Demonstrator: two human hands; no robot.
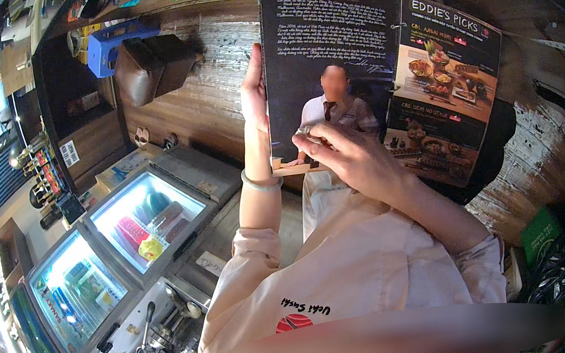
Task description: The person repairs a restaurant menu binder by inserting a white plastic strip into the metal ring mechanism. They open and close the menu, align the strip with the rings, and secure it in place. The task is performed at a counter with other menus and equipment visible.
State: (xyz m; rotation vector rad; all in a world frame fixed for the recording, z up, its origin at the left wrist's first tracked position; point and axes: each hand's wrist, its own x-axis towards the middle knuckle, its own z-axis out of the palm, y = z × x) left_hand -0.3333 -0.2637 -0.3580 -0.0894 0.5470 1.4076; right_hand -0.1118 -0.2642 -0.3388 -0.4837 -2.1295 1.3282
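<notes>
An open ring-bound menu (332, 41) with dark pages is held up in front of me. Its left page carries pale writing and a printed picture of a person in a white shirt; food pictures fill the right page (443, 69). My left hand (254, 94) grips the menu's left edge, thumb showing, the other fingers mostly hidden behind it. Over the lower part of the left page, my right hand (355, 156) has its fingers bent and pinched together. A small crumpled whitish piece (303, 131) shows at those fingertips; its material is unclear.
To the left stands a lit chest freezer (149, 219) with glass lids and packages inside. Beyond it are a brown cushioned stool (157, 68) and a blue plastic stool (115, 47). A worn wooden surface (533, 158) lies right of the menu, near a green box (541, 235).
</notes>
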